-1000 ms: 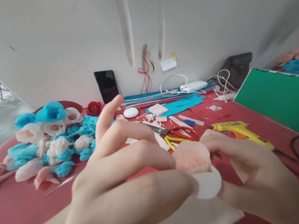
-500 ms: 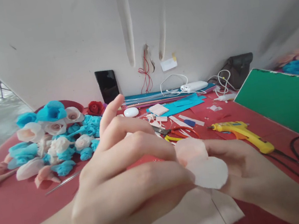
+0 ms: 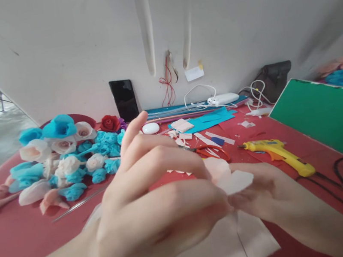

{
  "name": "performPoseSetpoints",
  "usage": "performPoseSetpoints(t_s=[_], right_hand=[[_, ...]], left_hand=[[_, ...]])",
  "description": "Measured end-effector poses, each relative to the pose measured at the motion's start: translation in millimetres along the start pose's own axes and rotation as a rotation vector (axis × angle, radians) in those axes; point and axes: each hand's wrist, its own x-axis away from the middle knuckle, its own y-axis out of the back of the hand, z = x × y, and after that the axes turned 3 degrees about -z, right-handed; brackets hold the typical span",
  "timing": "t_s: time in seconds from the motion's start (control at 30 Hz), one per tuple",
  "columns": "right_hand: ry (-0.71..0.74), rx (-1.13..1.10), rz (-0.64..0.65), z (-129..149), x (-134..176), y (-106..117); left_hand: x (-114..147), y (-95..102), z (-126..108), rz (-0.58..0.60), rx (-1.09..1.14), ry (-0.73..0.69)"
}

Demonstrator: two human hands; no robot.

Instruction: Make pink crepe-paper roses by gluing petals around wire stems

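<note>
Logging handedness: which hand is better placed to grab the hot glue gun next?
Probably the right hand: the hot glue gun lies beyond it, handle toward that side; the left hand is farther away.

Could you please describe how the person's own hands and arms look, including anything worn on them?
The left hand and right hand are bare, without gloves. No sleeve, watch or bracelet shows on the visible forearms.
</note>
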Motion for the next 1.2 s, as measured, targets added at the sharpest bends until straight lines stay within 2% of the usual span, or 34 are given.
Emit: performPoseSetpoints(t_s=[0.1,0.27,0.57,0.8,0.97,1.2], right_hand=[[-0.017,-0.038,0.004,2.0,1.2,1.3],[-0.066,-0.078,0.049,5.8,3.4,4.6],[-0.043,-0.102,0.066,-0.2,3.7,4.3],[-0.012,-0.177,0.105,2.6,2.4,1.4],[0.035,-0.216,0.109,-6.2,2.5,2.1],[-0.132,-0.229,0.115,-2.5,5.2,3.4]], left_hand=[[0.7,-1.3,-1.0,0.026,0.069,0.021],[2.8,-3.9,-2.3,0.018,0.065,0.046],[1.8,-6.3,-1.8,0.09,0.146,0.128],[3.7,-10.0,-3.9,0.057,0.181,0.196],[4.1,-8.9,-4.1,0.064,0.123,0.181],[2.7,-8.3,-2.6,0.041,0.154,0.137]])
